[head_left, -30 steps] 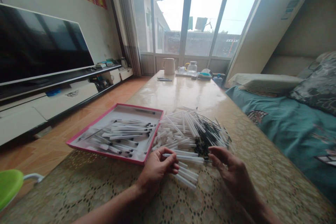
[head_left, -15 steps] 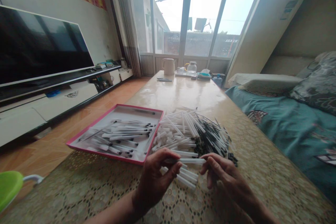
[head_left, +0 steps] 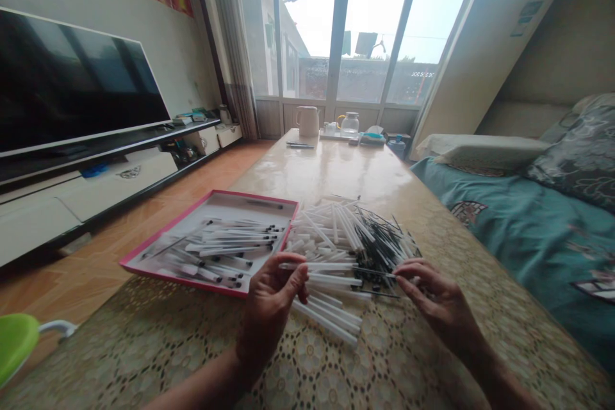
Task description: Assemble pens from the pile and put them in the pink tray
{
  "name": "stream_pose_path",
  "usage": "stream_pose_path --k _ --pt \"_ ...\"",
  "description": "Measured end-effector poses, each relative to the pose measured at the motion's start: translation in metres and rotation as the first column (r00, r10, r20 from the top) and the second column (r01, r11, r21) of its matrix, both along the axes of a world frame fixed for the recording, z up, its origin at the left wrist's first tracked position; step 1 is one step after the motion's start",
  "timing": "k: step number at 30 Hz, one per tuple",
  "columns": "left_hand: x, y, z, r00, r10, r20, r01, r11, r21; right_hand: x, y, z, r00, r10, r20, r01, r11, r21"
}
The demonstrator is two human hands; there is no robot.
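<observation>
A white pen barrel [head_left: 331,266] is pinched between the thumb and fingers of my left hand [head_left: 281,282]. My right hand [head_left: 425,282] pinches the far end of a thin dark refill [head_left: 377,273], whose other end meets the barrel's right end. Beneath and beyond them lie a heap of white tubes [head_left: 319,230] and a pile of dark refills [head_left: 379,240]. Several loose white barrels [head_left: 331,319] lie between my hands on the table. Left of the heap, a pink-rimmed tray [head_left: 163,229] holds many white pens with black ends.
The patterned table [head_left: 192,346] stretches toward the window, with a beige jug [head_left: 308,122], a glass pitcher [head_left: 350,123] and a tissue pack [head_left: 372,136] at its far end. A green stool [head_left: 16,343] stands at left, a sofa [head_left: 509,224] at right.
Both hands have risen a little. My right hand has moved right, away from my left, and the dark refill now shows between it and the barrel. My left hand has shifted slightly left.
</observation>
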State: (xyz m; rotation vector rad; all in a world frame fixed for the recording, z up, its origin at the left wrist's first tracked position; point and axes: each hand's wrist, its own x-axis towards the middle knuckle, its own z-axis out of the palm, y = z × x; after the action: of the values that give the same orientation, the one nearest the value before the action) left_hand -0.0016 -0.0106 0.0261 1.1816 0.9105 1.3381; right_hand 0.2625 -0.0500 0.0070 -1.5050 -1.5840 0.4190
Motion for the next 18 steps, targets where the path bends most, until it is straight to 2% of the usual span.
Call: stream_pose_path --k 4,7,9,13,18 --pt "0.002 0.006 -0.002 1.000 0.013 0.000 -0.013 0.995 -0.096 0.022 0.004 -0.003 0.956 -0.273 0.109 0.257 0.956 0.141" --pt "0.004 0.009 -0.006 0.998 -0.056 -0.002 0.055 0.991 -0.124 0.025 0.007 -0.007 0.881 -0.460 0.110 0.440 0.882 0.166" --pt "0.005 0.009 -0.009 0.996 -0.091 0.014 0.092 0.990 -0.109 0.021 0.009 -0.009 0.839 -0.530 0.128 0.508 0.845 0.166" --pt "0.007 0.006 -0.011 0.994 -0.112 -0.018 0.111 0.992 -0.053 0.012 0.015 -0.014 0.827 -0.543 0.144 0.527 0.839 0.136" --pt "0.007 0.002 -0.017 0.977 -0.190 -0.095 0.192 0.981 0.008 0.007 0.018 -0.019 0.882 -0.470 0.020 0.464 0.876 0.130"
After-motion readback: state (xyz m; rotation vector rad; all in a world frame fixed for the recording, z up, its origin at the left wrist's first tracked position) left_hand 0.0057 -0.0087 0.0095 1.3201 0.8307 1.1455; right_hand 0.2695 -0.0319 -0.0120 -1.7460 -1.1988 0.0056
